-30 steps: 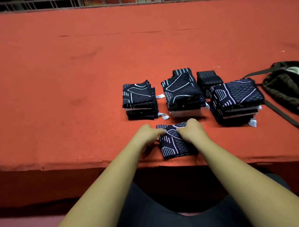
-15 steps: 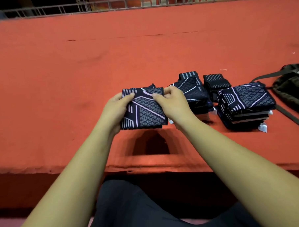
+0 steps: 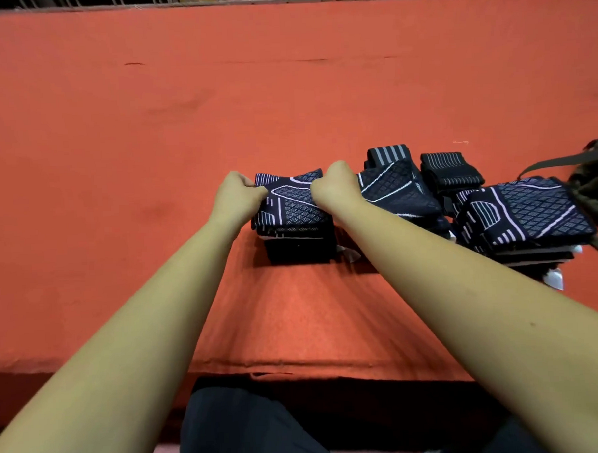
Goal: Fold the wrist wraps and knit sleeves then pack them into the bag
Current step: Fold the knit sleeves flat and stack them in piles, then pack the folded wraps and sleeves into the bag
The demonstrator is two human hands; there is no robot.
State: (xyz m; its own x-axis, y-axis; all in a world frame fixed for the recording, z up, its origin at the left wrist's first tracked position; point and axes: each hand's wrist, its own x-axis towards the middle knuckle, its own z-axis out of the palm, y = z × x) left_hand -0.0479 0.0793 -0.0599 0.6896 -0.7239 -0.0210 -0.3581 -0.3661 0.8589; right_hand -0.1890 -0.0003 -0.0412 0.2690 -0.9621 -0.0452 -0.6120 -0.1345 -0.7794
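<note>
Left hand (image 3: 236, 198) and right hand (image 3: 335, 188) each pinch the folded knit sleeve (image 3: 293, 201) atop the leftmost stack (image 3: 298, 243), near the table's (image 3: 115, 131) front edge.

The table cover (image 3: 151, 164) was orange-red. The folded knit sleeves (image 3: 296, 200) were navy with white lines and diamond grids; the bag (image 3: 593, 179) was dark olive.
</note>
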